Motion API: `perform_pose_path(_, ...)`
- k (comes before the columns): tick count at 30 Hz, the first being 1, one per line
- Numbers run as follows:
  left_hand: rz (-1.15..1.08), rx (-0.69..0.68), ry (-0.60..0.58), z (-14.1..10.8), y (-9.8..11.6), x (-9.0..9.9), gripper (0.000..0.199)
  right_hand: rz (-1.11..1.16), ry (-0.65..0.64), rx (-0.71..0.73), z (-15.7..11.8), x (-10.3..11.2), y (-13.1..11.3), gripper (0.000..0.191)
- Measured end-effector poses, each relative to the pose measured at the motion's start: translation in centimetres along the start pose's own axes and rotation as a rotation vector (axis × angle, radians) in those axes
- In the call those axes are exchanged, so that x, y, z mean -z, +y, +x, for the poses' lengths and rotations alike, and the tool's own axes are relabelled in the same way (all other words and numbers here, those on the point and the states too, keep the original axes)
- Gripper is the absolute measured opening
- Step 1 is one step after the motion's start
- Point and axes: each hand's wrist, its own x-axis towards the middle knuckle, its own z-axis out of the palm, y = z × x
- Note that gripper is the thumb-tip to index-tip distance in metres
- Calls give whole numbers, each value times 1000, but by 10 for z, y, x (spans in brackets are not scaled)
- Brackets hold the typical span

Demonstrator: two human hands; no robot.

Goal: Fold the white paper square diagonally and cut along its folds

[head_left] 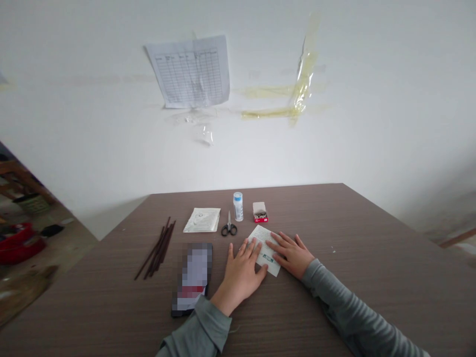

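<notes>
A small white printed sheet of paper with a green block of print lies slanted on the brown table. Flat across its left edge, fingers spread, rests my left hand. My right hand reaches in from the other side, its spread fingertips on the paper's right edge. Neither hand grips anything. Just beyond the paper stands an open red box of small metal pieces. A white bottle with a blue cap is upright beside it, and scissors with black handles lie closed to the left.
A phone with a blurred screen lies left of my left hand. Several thin dark brown sticks and a flat white packet are farther left. The table meets a white wall bearing a taped chart.
</notes>
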Motion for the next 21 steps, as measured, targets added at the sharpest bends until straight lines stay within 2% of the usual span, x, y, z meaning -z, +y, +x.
perform_pose_path(6, 11, 79, -9, -1, 3, 2, 74, -37, -44, -82, -1, 9, 9, 70)
perform_pose_path(9, 12, 89, 1, -1, 1, 1, 76, -97, -111, -175, 2, 12, 16, 78)
perform_pose_path(13, -9, 80, 46, -2, -4, -1, 76, -172, -111, -295, 4, 12, 21, 82)
perform_pose_path(21, -50, 79, 58, -3, -5, 5, 73, -169, -86, -298, 5, 8, 24, 81)
